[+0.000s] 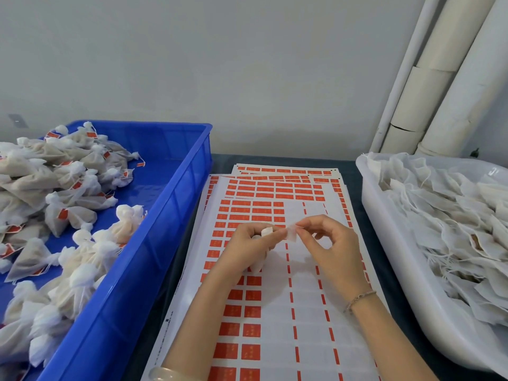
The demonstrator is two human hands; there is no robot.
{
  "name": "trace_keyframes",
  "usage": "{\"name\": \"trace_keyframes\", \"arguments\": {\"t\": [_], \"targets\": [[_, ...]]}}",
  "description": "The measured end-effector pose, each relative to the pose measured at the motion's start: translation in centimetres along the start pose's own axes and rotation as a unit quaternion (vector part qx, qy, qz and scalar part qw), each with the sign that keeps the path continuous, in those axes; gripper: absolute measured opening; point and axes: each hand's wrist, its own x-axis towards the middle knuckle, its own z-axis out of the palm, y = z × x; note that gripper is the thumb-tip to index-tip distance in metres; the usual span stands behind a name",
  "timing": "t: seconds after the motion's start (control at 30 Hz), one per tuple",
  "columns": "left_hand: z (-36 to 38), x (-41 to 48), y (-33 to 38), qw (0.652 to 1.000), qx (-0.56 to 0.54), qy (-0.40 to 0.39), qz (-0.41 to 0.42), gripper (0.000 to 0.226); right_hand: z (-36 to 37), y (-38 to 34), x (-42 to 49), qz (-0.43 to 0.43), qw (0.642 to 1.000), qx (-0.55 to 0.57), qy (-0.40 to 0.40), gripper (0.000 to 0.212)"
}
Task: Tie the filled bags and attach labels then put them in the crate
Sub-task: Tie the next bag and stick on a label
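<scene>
Risk: label (292, 232) going on crooked or folding onto itself if my pinch slips. Left hand (253, 243) curled round bag (266, 232), frame centre; right hand (327, 243) pinches what looks like the label just beside it. Crate (165, 215) sits left of frame.

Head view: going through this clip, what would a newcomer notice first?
The sheets of orange-red labels fill the middle of the view, with the left hand gripping a small white bag above them and the right hand pinching a white scrap beside it. A blue crate heaped with tied, labelled bags stands at the left; a white tub of untied bags at the right.
</scene>
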Motion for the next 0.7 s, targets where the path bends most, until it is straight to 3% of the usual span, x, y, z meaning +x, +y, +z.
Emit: {"name": "trace_keyframes", "arguments": {"t": [0.23,0.7], "targets": [[0.0,0.04,0.16,0.997,-0.059,0.027,-0.048,0.035,0.25,0.08,-0.49,-0.124,0.988,-0.088,0.033,0.017],[0.24,0.01,0.47,0.995,-0.076,0.025,-0.056,0.028,0.28,0.12,-0.55,-0.113,0.989,-0.085,0.033,0.022]]}}
